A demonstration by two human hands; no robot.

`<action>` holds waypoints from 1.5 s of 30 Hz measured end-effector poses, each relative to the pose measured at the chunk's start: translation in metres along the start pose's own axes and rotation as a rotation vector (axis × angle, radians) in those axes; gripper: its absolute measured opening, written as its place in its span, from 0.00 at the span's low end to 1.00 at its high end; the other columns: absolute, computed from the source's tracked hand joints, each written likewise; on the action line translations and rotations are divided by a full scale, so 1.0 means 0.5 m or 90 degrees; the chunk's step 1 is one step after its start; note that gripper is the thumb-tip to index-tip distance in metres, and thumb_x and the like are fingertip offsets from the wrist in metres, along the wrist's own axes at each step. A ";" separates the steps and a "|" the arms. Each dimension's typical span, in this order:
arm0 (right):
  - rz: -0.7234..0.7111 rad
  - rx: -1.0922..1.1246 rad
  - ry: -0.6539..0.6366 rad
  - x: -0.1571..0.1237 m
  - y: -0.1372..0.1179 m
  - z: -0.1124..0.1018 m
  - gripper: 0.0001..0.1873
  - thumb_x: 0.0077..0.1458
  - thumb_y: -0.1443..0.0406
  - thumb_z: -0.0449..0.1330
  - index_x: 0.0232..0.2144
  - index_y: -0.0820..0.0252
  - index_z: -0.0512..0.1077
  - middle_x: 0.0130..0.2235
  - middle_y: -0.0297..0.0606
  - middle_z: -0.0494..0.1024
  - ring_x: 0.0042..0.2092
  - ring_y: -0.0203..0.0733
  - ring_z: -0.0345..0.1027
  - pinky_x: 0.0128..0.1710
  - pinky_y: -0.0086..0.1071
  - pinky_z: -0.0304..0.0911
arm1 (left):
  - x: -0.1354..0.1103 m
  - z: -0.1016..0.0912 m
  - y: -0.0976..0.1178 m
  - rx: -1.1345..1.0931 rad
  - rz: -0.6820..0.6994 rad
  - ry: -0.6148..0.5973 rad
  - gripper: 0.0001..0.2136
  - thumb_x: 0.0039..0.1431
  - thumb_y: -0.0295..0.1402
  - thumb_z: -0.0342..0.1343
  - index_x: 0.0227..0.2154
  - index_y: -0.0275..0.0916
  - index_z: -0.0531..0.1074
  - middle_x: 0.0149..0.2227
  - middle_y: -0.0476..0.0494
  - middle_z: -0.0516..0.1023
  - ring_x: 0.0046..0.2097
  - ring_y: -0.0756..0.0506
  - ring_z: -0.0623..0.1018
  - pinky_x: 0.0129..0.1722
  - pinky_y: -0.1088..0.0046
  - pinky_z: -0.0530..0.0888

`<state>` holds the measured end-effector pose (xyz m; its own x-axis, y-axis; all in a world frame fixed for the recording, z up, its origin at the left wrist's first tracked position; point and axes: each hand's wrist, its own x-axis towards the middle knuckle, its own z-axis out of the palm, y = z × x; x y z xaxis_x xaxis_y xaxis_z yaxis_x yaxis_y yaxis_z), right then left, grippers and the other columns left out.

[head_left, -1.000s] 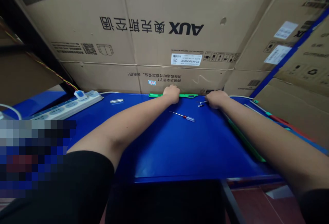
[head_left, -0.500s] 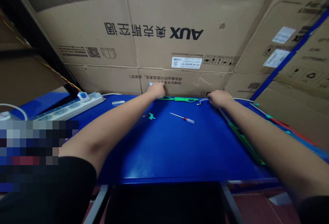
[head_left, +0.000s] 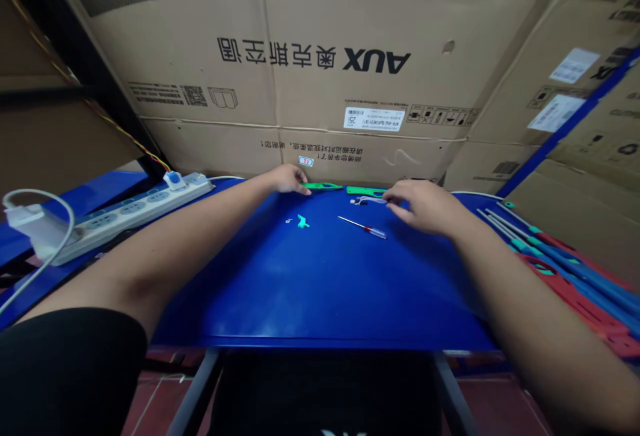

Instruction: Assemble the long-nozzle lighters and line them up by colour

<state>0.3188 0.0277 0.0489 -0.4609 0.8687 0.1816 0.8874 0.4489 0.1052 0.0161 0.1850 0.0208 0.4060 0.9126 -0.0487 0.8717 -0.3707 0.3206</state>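
Note:
My left hand (head_left: 286, 179) reaches to the far edge of the blue table (head_left: 320, 289) and its fingertips pinch the left end of a green plastic strip (head_left: 323, 187). A second green piece (head_left: 366, 191) lies just to the right of the strip. My right hand (head_left: 423, 204) hovers over the table, fingers loosely curled, touching a small white wire part (head_left: 363, 201). A small screwdriver with a clear handle (head_left: 363, 226) lies in front of the hands. A tiny teal clip (head_left: 302, 222) rests to its left.
A white power strip (head_left: 127, 211) with a plug and cable lies at the left. Red and teal long tools (head_left: 565, 269) are piled at the right edge. Large cardboard boxes (head_left: 320, 76) wall off the back of the table.
The green strip has come apart into two pieces. My left hand has slid left along it. My right hand has moved left toward the wire part. The camera view shifted slightly.

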 end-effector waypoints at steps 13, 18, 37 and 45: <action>-0.229 0.243 -0.252 -0.055 -0.111 0.029 0.07 0.56 0.65 0.64 0.38 0.59 0.77 0.37 0.37 0.78 0.37 0.39 0.70 0.36 0.31 0.61 | -0.288 0.075 0.110 0.025 0.165 -0.055 0.23 0.49 0.45 0.68 0.45 0.40 0.74 0.44 0.43 0.75 0.48 0.41 0.73 0.44 0.68 0.68; -0.254 0.289 -0.251 -0.052 -0.129 0.035 0.10 0.62 0.60 0.60 0.41 0.58 0.78 0.39 0.38 0.80 0.40 0.40 0.72 0.39 0.32 0.62 | -0.306 0.087 0.093 0.025 0.197 -0.091 0.25 0.50 0.43 0.69 0.49 0.41 0.73 0.45 0.42 0.74 0.49 0.40 0.72 0.45 0.68 0.69; -0.191 0.355 0.030 -0.026 -0.162 0.109 0.12 0.61 0.66 0.59 0.44 0.57 0.81 0.41 0.39 0.83 0.41 0.40 0.76 0.43 0.34 0.68 | -0.294 0.104 0.076 -0.047 0.336 -0.101 0.18 0.59 0.41 0.63 0.50 0.42 0.77 0.43 0.44 0.77 0.43 0.45 0.76 0.44 0.69 0.70; -0.150 0.361 0.013 -0.020 -0.166 0.121 0.13 0.61 0.66 0.59 0.43 0.56 0.82 0.40 0.38 0.83 0.40 0.40 0.76 0.42 0.33 0.68 | -0.295 0.104 0.079 -0.053 0.344 -0.099 0.17 0.58 0.39 0.64 0.50 0.42 0.77 0.44 0.44 0.77 0.44 0.45 0.76 0.45 0.69 0.70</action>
<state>0.2504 -0.0055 -0.0211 -0.6404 0.7307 0.2368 0.6257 0.6751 -0.3909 0.0048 0.0269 -0.0085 0.8292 0.5588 0.0064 0.5072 -0.7573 0.4114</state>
